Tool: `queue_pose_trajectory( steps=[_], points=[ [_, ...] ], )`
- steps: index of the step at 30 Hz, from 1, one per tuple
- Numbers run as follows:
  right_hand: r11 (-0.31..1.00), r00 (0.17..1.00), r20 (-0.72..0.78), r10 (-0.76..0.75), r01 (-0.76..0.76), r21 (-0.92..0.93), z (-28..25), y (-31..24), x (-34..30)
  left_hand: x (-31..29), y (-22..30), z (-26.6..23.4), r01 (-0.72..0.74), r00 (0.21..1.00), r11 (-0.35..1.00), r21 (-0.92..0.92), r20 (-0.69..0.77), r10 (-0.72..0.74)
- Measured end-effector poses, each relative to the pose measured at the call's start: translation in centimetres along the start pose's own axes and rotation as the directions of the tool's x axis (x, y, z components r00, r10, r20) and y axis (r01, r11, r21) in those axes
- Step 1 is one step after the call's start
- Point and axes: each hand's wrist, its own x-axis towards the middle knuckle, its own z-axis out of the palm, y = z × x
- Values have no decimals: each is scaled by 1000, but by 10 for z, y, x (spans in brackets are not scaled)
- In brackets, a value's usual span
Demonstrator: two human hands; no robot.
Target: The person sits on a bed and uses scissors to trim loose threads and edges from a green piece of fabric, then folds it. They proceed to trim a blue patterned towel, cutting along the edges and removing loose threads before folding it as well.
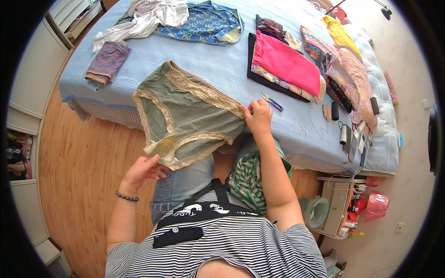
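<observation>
A pair of grey-green underpants (190, 109) with cream lace trim lies spread out over the bed's front edge and hangs toward my lap. The fingers of my right hand (257, 116) pinch the right end of its lace waistband. At the lower crotch edge is my left hand (143, 174), its fingers stretched and apart, the tips touching or just beside the lace. A yellowish mark shows on the cloth near the crotch. Across my right thigh lies a green-and-white striped garment (248, 180). Small blue-handled scissors or snips (272, 102) rest beyond my right hand.
On the blue checked bed (134, 51) are a folded purple garment (109, 61), a white garment (153, 21), patterned blue shorts (204, 23) and a stack topped with pink cloth (287, 60). Small items sit at the right, near a cabinet (331, 204).
</observation>
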Motion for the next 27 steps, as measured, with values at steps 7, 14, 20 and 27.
queue_pose_trajectory(
  steps=[7,14,20,27],
  points=[
    [935,998,58,7,-27,354,-2,26,-5,63,104,8,-440,481,357,824,-119,869],
    [988,985,-118,-122,132,82,-28,-9,-4,168,173,34,-401,442,-1,916,195,876],
    [998,988,-155,-16,7,-59,-50,42,3,181,163,28,-516,611,395,760,4,791],
    [973,997,-54,61,-71,-221,-30,70,17,188,143,12,-649,672,650,395,-102,733]
  ],
)
